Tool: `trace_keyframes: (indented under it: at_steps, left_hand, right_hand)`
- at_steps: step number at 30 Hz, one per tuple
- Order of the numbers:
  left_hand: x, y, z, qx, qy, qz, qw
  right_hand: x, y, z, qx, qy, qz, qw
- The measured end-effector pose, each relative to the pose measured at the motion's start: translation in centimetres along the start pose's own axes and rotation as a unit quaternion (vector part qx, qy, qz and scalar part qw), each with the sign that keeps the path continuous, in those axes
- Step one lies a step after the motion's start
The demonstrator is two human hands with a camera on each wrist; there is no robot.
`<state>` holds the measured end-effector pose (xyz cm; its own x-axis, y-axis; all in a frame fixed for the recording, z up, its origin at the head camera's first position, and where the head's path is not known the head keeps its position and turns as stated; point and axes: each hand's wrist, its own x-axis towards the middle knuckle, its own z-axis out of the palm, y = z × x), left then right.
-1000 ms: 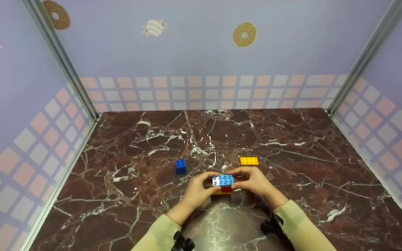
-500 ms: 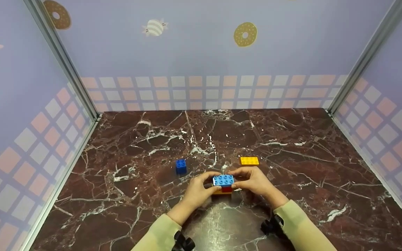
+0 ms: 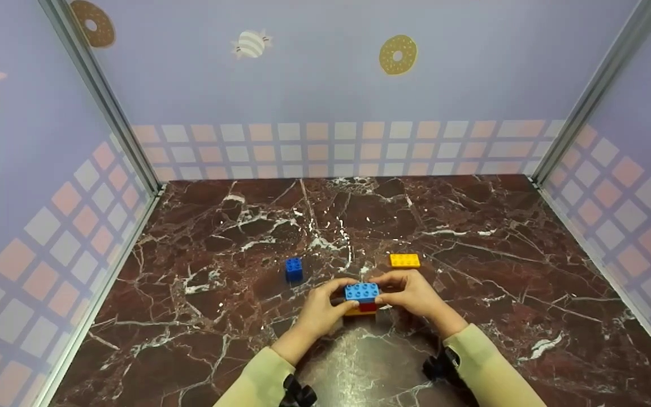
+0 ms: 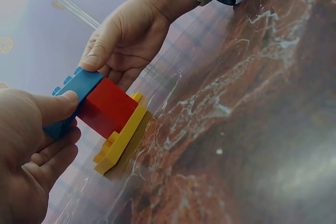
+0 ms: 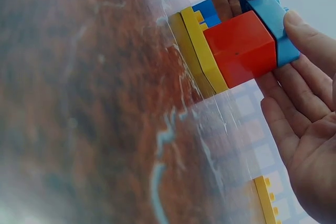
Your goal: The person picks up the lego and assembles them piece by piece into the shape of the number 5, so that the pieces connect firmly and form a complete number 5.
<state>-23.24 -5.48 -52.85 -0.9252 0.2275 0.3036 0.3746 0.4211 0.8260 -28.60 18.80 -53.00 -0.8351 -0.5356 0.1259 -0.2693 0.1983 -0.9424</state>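
Observation:
A light blue brick [image 3: 361, 291] tops a small stack. Below it is a red brick [image 4: 108, 107], which stands on a flat yellow brick [image 4: 122, 142] lying on the table. My left hand [image 3: 321, 308] pinches the left end of the light blue brick between thumb and fingers. At the other end, my right hand [image 3: 410, 294] pinches it the same way. From the right wrist view, the light blue brick [image 5: 275, 24] sits against the red brick [image 5: 241, 50], with no clear gap. Parts of the stack's sides are hidden by fingers.
Beyond my left hand stands a dark blue brick [image 3: 294, 269]. Another flat yellow brick [image 3: 404, 260] lies just past my right hand. The brown marble table [image 3: 235, 226] is bordered by patterned panels at the back and both sides.
Bright glare on the left end of the light blue brick's top has faded, so its studs show evenly blue. Both hands keep nearly the same place and hold.

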Motion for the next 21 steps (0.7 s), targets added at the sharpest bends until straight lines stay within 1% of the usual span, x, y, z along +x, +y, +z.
trace_keyframes:
  at_steps: [7, 13, 16, 21]
  left_hand:
    - [-0.04, 0.13, -0.02, 0.0, 0.004, -0.004, 1.0]
    - [0.01, 0.0, -0.04, 0.006, 0.01, 0.008, 0.9999]
    - [0.08, -0.12, -0.02, 0.007, 0.012, 0.015, 0.9998]
    - [0.39, -0.65, -0.05, -0.008, 0.017, 0.005, 0.9998]
  right_hand:
    - [0.1, 0.01, -0.03, -0.012, 0.0, -0.008, 0.9999]
    - [0.18, -0.21, -0.09, -0.029, 0.002, -0.015, 0.9995]
    - [0.23, -0.48, -0.08, -0.047, 0.008, -0.015, 0.9988]
    - [0.61, -0.83, 0.21, -0.085, 0.022, -0.01, 0.9961]
